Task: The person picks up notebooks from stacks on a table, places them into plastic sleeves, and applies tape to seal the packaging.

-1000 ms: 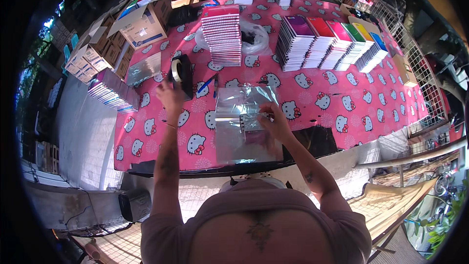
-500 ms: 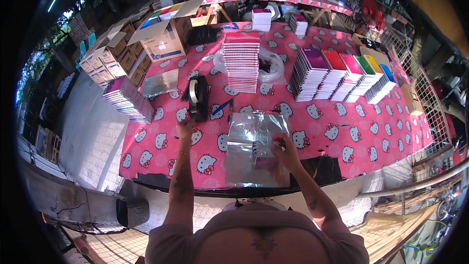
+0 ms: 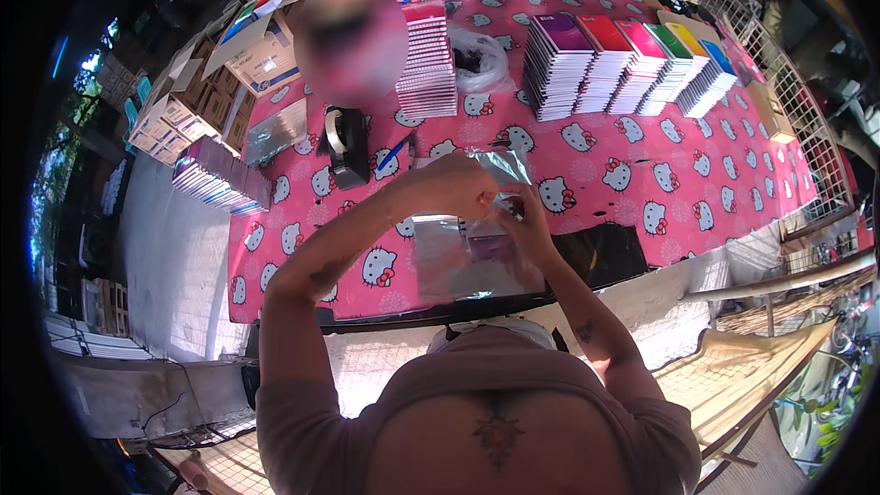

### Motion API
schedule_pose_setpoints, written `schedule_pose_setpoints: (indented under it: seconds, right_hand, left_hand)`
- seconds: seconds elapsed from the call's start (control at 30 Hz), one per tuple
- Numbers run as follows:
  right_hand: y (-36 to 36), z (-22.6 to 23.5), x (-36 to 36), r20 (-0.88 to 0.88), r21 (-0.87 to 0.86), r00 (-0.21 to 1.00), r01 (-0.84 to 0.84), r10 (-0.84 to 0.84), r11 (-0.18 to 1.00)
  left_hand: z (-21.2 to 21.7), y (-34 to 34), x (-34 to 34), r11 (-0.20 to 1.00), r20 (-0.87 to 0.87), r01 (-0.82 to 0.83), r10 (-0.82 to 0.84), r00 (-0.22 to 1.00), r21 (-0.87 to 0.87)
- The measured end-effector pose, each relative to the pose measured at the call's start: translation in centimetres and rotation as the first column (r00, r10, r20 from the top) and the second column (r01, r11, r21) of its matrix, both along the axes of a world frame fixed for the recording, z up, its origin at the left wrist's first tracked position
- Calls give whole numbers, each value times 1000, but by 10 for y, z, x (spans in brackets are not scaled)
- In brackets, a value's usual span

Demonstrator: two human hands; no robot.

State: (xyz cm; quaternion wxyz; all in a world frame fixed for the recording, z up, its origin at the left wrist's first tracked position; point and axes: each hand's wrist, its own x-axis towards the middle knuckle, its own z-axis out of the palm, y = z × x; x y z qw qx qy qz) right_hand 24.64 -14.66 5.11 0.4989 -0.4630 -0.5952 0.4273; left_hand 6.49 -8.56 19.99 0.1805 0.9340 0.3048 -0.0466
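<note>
Glossy clear plastic film (image 3: pixel 477 277) along the pink cat-patterned table (image 3: pixel 678 197)'s near edge, right hand (image 3: pixel 524 222) and left hand (image 3: pixel 466 187) close together over it, grip of either impossible to tell, then black oblong tape dispenser (image 3: pixel 350 163), and tall red-topped notebook stack (image 3: pixel 427 78) toward the far edge.

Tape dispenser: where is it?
In the head view, the tape dispenser sits left of centre on the tablecloth, between a shiny sheet and a slim blue object.

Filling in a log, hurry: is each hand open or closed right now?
Left hand: fingers curled over the clear plastic film; grip cannot be told.
Right hand: fingers bent at the film; grip cannot be told.
</note>
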Motion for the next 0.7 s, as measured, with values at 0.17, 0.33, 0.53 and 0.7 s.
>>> schedule_pose_setpoints:
  seconds: [0.17,0.33,0.53,0.7]
  right_hand:
    - [6,3,16,21,8,990,-136,136,991]
    - [6,-7,5,-78,-3,984,-158,158,987]
    - [-2,-25,13,-342,-172,937,-140,74,975]
    - [-35,-17,19,-420,34,865,-289,276,957]
  left_hand:
    - [-26,36,12,998,-120,13,-21,993,-68]
    - [-98,57,-45,710,171,-160,370,913,-686]
    - [-86,-54,12,894,57,-235,231,971,381]
    - [-56,-87,-10,742,348,-515,391,852,428]
